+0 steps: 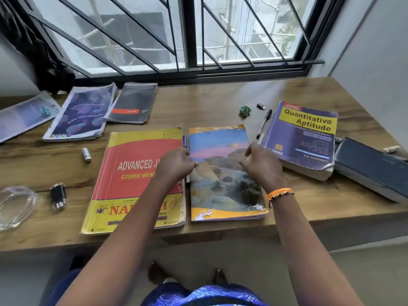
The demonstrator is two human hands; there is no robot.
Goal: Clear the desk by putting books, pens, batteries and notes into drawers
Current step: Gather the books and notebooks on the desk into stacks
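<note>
A notebook with a landscape cover (223, 191) lies flat at the middle of the wooden desk (209, 100). My left hand (176, 165) grips its left edge, thumb on the cover. My right hand (261, 165) grips its right edge, fingers curled. A red and yellow course book (130, 173) lies to its left, with a purple pen (185, 142) between the two. A "Quantitative Aptitude" book (302, 138) and a dark blue book (371, 168) lie at the right. A black pen (263, 124), a single battery (86, 154) and a black battery pack (58, 195) lie loose.
Two spiral notebooks (81, 113) (133, 102) and a booklet (22, 115) sit at the back left. A clear glass dish (15, 206) stands at the left front. A green folded paper (245, 111) and a small black stick (261, 106) lie behind the notebook. A barred window backs the desk.
</note>
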